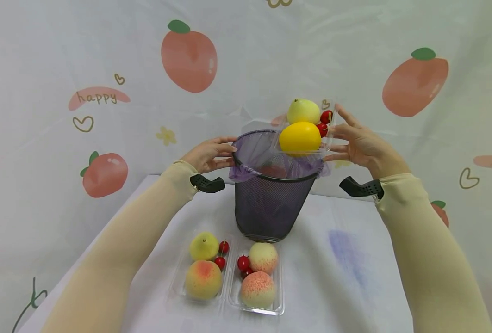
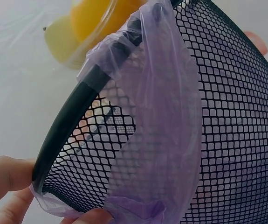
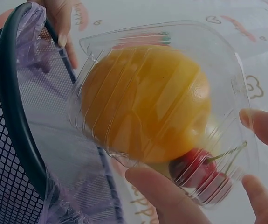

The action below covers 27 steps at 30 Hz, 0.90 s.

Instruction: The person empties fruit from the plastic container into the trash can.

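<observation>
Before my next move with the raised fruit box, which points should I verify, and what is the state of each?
1. Right hand holds the raised box: ok, fingers at its edge.
2. Raised fruit inside: ok; pear, yellow fruit and two cherries are in it.
3. Left hand holds the basket: ok, it grips the rim.
4. Purple bag covers the whole rim: not ok, a stretch near the left hand is bare.
5. Basket flat on the table: cannot tell, its underside is hidden.
6. Two-peach box apart from the basket: cannot tell, it lies close to the base.
</observation>
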Each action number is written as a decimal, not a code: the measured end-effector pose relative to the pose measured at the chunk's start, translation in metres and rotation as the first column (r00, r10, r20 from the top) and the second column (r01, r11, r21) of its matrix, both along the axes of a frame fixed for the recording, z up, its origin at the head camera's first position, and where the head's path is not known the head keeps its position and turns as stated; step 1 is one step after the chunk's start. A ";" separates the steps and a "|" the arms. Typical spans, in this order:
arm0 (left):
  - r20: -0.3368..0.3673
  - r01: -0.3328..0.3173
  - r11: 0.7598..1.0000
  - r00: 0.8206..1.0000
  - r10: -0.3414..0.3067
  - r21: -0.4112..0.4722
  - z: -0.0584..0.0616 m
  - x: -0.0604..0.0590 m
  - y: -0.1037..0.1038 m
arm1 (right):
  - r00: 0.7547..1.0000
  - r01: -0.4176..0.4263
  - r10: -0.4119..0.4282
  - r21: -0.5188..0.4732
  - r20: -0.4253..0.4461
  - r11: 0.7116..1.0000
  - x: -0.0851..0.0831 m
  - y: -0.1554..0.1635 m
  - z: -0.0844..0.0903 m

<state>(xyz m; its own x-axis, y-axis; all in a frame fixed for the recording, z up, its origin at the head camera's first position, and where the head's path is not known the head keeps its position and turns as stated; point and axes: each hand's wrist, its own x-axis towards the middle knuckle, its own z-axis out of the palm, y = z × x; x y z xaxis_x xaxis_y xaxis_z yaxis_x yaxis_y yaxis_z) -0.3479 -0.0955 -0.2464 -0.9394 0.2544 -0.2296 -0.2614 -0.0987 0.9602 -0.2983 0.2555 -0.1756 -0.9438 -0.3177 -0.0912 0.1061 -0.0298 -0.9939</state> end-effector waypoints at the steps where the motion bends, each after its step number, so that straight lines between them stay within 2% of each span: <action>1: -0.001 0.003 1.000 1.000 -0.003 -0.001 0.000 0.000 0.000 | 1.000 0.004 -0.004 0.005 0.000 1.000 0.000 0.000 0.000; 12: 0.001 0.010 1.000 1.000 -0.010 0.005 0.001 0.002 0.000 | 0.998 0.060 -0.060 0.022 0.004 0.998 -0.001 -0.004 0.002; 27: -0.006 0.016 1.000 1.000 -0.016 0.003 0.001 0.002 0.000 | 0.995 0.096 -0.096 0.038 -0.001 0.995 -0.004 -0.009 0.004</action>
